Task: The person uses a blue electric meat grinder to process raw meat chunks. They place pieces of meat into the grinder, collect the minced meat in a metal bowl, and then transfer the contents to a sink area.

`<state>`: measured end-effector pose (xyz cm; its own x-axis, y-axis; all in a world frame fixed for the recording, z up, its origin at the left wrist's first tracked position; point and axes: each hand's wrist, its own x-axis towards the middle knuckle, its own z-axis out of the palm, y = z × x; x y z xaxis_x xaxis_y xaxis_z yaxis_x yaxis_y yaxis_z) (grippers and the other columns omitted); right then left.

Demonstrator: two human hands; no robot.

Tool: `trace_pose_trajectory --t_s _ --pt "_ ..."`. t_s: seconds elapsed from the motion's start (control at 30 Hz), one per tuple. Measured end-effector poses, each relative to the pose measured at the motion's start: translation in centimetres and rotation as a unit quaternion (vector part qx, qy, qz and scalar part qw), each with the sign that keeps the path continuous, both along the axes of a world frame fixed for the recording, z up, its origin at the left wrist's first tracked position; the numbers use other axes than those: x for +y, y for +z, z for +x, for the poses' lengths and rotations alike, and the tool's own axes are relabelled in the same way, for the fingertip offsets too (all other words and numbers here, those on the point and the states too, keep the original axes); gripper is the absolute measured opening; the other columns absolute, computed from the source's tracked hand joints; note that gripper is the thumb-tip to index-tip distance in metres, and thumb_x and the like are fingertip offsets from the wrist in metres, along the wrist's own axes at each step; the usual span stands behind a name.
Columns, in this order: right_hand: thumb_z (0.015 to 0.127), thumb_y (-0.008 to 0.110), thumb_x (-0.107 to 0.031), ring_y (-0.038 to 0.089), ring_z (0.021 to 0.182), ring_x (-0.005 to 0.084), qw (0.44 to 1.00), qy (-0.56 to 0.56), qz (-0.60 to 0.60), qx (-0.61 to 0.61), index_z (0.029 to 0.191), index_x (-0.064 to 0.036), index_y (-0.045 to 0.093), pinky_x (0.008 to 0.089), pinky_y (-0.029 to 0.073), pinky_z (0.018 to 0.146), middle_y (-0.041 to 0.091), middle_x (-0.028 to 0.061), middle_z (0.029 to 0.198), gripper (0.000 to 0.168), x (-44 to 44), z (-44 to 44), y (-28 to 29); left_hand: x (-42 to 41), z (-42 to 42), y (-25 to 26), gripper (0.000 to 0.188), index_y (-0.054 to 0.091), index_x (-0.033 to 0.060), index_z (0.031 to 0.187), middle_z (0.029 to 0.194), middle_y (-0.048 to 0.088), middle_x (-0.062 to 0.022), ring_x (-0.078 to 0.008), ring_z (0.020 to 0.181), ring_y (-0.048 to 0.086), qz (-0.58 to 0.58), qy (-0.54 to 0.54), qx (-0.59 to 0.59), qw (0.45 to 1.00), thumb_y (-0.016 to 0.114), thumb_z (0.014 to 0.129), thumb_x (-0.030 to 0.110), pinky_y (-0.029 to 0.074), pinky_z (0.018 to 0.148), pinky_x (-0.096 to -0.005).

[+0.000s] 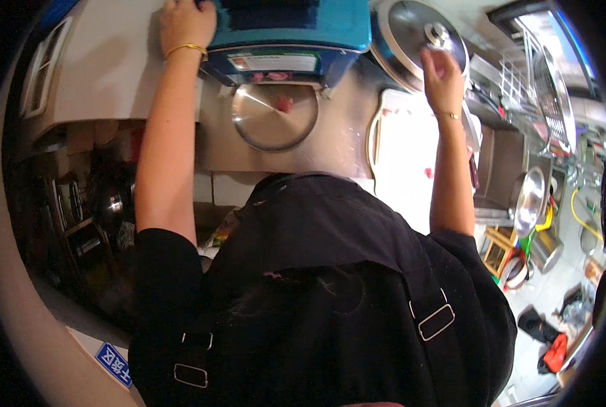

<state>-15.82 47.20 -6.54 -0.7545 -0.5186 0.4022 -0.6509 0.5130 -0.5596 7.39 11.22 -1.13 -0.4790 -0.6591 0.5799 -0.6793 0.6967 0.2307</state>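
My left hand [188, 25] rests with curled fingers at the left side of a blue machine [287, 30], where bits of pink meat show at its lower opening. Below that opening lies a round steel pan [275, 135] with a small piece of meat [284, 104] in it. My right hand [441, 76], slightly blurred, is raised with bent fingers just below the knob of a glass pot lid [410, 30]. Whether it touches the lid or holds anything is unclear. A white cutting board [405, 147] with meat scraps lies under my right forearm.
Right of the board are a cleaver [472, 127], a steel sink [501, 157] and a steel bowl [529, 201]. A wire rack [517, 66] stands farther back. A white cabinet [99, 66] is at left. Bags [555, 351] and containers lie on the floor at right.
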Motion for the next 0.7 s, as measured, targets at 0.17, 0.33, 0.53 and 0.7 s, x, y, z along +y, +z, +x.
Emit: trace_pose_trajectory --t_s 0.17,0.33,0.53,0.7 --pt "0.083 0.068 -0.045 0.057 0.113 0.0356 0.784 -0.105 0.542 -0.284 0.129 0.001 0.047 0.0422 0.044 0.098 0.058 0.0257 0.121 0.069 17.2 0.5 -11.9 -0.1 -0.5 -0.7 0.032 0.057 0.0073 0.11 0.108 0.057 -0.0207 -0.0405 0.1 0.055 0.011 -0.009 -0.036 0.999 0.055 0.081 0.02 0.046 0.086 -0.0486" --pt "0.081 0.07 -0.028 0.062 0.096 0.0283 0.913 -0.133 0.354 -0.153 0.116 0.001 0.053 0.0368 0.049 0.088 0.063 0.0189 0.101 0.049 20.6 3.5 -18.8 -1.0 -0.5 -0.8 0.044 0.057 0.0139 0.124 0.121 0.057 -0.0198 -0.0398 0.109 0.054 0.031 0.009 -0.1 0.994 0.052 0.086 0.035 0.044 0.094 -0.0496" --pt "0.085 0.071 -0.012 0.055 0.079 0.0063 0.961 0.042 -0.129 -0.241 0.091 -0.002 0.055 0.0219 0.046 0.07 0.06 0.0004 0.081 0.019 2.6 4.9 -5.2 -1.4 -0.2 -1.8 0.041 0.057 0.0166 0.124 0.121 0.056 -0.0188 -0.0393 0.11 0.054 0.04 -0.001 -0.048 0.998 0.055 0.086 0.034 0.045 0.093 -0.0486" --pt "0.084 0.069 -0.013 0.061 0.071 0.0181 0.92 0.268 -0.257 -0.128 0.082 0.0 0.058 0.0296 0.048 0.063 0.068 0.0107 0.083 0.018 -13.9 8.1 12.7 -1.4 -0.1 -1.5 0.042 0.057 0.0155 0.123 0.122 0.055 -0.0189 -0.0396 0.112 0.053 0.053 -0.004 -0.05 0.997 0.055 0.086 0.034 0.044 0.094 -0.0479"
